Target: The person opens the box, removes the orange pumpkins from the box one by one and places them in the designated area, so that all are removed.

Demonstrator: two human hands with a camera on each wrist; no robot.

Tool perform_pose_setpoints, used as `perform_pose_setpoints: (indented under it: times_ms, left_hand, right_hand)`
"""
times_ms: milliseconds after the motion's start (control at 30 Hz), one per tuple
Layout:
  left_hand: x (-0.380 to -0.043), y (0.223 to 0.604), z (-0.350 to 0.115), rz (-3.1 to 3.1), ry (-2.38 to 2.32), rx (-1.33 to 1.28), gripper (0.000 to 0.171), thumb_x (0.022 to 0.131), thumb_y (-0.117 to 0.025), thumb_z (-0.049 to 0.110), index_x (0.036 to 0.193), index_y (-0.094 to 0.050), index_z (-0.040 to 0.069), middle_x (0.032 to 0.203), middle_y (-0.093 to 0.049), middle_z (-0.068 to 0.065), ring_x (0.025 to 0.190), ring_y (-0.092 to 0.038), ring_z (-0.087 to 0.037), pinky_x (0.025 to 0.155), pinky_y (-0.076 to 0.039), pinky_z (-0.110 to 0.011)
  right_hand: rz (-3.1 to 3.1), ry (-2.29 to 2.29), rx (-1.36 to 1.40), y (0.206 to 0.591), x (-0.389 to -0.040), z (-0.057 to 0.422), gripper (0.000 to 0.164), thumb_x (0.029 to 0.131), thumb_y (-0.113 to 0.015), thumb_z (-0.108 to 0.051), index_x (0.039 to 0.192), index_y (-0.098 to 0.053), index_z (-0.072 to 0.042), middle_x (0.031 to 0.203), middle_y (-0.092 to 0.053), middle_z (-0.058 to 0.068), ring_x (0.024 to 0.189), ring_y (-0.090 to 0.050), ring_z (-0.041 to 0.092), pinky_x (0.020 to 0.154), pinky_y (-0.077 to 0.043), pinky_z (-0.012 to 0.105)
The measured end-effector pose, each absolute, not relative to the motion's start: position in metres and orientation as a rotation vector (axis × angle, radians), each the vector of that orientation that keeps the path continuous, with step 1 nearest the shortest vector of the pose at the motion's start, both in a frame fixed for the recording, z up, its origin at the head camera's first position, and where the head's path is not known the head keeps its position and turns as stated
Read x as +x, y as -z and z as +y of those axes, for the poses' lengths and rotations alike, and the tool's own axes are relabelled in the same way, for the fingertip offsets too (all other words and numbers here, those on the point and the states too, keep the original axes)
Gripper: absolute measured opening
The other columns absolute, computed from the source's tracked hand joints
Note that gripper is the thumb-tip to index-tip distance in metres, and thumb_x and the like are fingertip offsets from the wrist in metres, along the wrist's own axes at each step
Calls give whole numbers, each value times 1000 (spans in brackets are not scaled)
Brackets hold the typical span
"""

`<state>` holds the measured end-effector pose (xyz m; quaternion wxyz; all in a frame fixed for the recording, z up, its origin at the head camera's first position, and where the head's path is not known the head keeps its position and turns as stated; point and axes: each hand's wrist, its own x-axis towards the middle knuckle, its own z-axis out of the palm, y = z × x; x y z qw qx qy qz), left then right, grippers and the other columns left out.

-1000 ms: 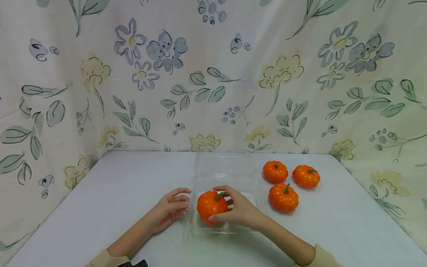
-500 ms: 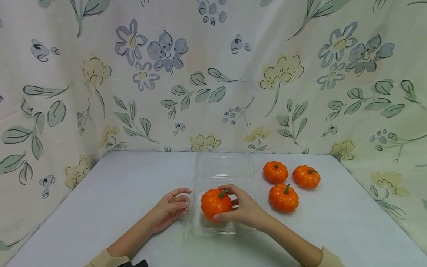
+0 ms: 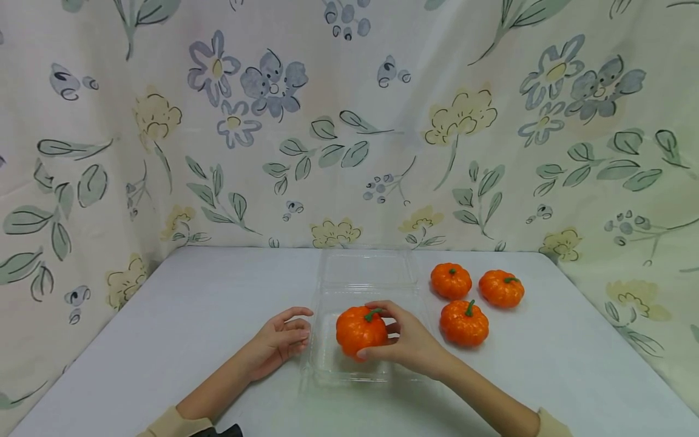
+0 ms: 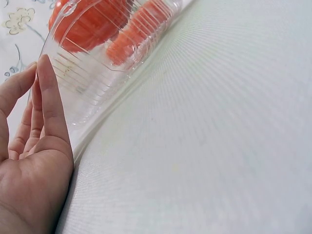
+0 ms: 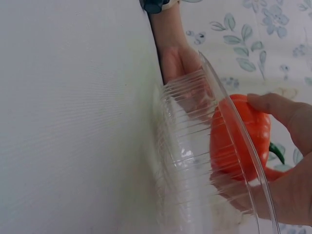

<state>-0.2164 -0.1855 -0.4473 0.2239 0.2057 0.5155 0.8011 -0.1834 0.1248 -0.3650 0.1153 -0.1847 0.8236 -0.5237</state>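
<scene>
An orange toy pumpkin with a green stem is gripped from its right side by my right hand. It is above the base of a clear plastic clamshell box. In the right wrist view, the thumb presses one side of the pumpkin, with fingers beneath seen through the clear wall. At the box's left edge is my left hand, its fingertips right at the rim. Through the clear wall, the left wrist view shows the orange pumpkin and another orange shape.
Three more orange pumpkins stand to the right of the box: a back one, a far right one and a front one. The box's lid lies folded back on the white table. A floral curtain hangs behind.
My right hand has moved a little to the right and slightly away from me with the pumpkin in its grip. My left hand has stayed at the box's left edge.
</scene>
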Motion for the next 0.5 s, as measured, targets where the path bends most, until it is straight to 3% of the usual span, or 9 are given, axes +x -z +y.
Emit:
perform_pose_setpoints:
  times_ms: [333,500]
  left_hand:
    - [-216,445,-185,1422,-2210,557,35,104,-54,-7,129,-59,17,100,-69,7,86,-68,-3,80,-59,-16]
    - [-215,445,-185,1425,-2210,550,35,104,-54,-7,129,-59,17,100,-69,8,86,-67,-3,79,-59,-16]
  right_hand:
    - [2436,1556,-530,365,-177,132,75,82,-93,-19,144,-54,-5,142,-59,19,110,-66,25,96,-62,40]
    - [2442,1557,-516,364,-175,136,73,82,-92,-17,143,-55,-5,142,-59,20,111,-66,26,94,-62,34]
